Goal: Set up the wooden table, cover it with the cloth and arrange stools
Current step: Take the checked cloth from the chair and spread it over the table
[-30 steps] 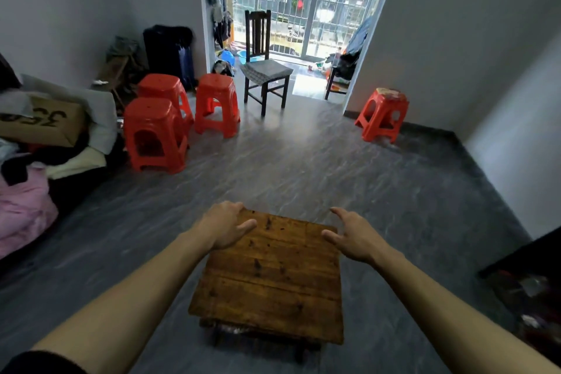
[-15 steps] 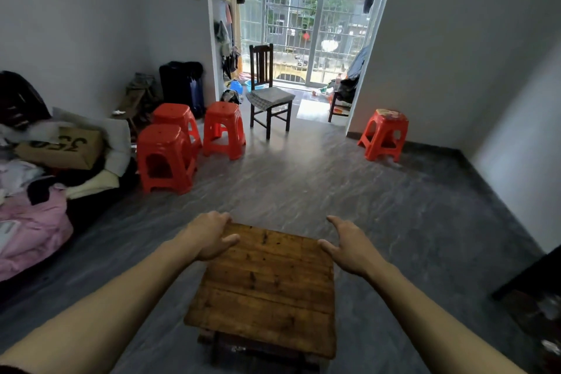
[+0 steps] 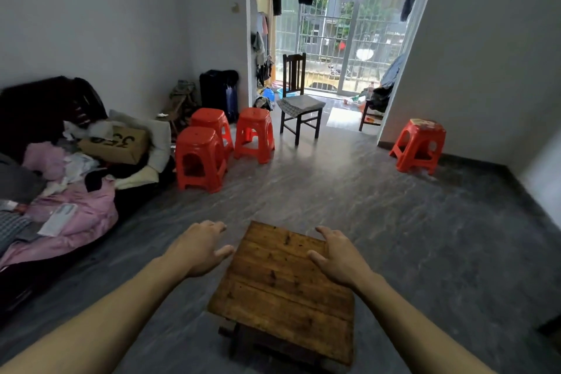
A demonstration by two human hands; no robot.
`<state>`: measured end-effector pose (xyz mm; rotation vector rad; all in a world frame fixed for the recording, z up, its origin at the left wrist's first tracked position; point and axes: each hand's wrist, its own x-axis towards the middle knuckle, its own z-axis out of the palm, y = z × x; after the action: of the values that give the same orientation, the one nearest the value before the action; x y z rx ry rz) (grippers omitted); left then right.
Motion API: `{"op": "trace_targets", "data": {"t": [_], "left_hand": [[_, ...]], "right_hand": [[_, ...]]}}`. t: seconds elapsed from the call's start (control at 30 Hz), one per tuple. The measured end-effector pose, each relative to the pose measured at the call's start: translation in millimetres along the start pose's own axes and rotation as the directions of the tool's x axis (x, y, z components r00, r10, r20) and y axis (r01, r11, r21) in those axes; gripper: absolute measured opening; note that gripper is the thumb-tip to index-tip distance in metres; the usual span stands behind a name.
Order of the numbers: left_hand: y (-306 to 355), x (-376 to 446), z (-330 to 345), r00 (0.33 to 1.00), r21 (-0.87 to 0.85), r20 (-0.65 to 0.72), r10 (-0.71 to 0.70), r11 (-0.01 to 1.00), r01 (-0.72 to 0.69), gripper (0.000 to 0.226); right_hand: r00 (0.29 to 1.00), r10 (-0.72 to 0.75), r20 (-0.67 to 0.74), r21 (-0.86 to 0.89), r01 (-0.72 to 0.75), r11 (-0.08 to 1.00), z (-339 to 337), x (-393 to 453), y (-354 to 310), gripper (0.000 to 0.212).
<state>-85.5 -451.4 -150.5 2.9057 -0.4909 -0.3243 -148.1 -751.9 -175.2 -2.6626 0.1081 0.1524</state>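
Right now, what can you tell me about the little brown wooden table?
The small brown wooden table has a square top made of a few flat planks with dark stains and worn spots. It stands upright on the grey floor, and only a bit of its dark frame shows underneath at the near end. The top is bare, with no cloth on it. The right hand rests on its far right corner with straight fingers. The left hand is beside its left edge, seemingly not touching.

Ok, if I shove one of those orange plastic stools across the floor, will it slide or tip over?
The nearest orange stool will probably slide: the grey floor looks smooth and glossy. Its legs splay outward, so a low push seems unlikely to tip it. Moulded hollow plastic suggests it is light and stiff.
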Motion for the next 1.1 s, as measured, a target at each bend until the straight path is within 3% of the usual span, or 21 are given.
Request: {"op": "trace_targets", "data": {"t": [0.57,0.77,0.9,1.1], "left_hand": [[-266.0,16.1,-52.9,0.991,-0.226,-0.093,-0.097,0.971,0.074,0.061],[-308.7,71.1,-56.6,0.990,-0.311,-0.119,-0.074,0.950,0.033,0.054],[-328.7,130.8,-58.7,0.999,-0.228,-0.027,-0.042,0.973,0.035,0.058],[-353.8,239.7,-98.4,0.999,-0.103,-0.003,-0.051,0.993,0.051,0.063]], "right_hand": [[0.998,-0.067,0.005,-0.060,0.067,0.996,87.8,133.5,-249.0,0.068],[0.999,-0.023,0.024,-0.054,0.024,0.998,111.6,196.1,-274.7,0.069],[0.999,-0.014,0.050,-0.009,0.015,1.000,131.0,268.0,-287.3,0.073],[0.997,-0.083,0.001,0.091,0.083,0.992,128.3,379.0,-301.9,0.070]]}}
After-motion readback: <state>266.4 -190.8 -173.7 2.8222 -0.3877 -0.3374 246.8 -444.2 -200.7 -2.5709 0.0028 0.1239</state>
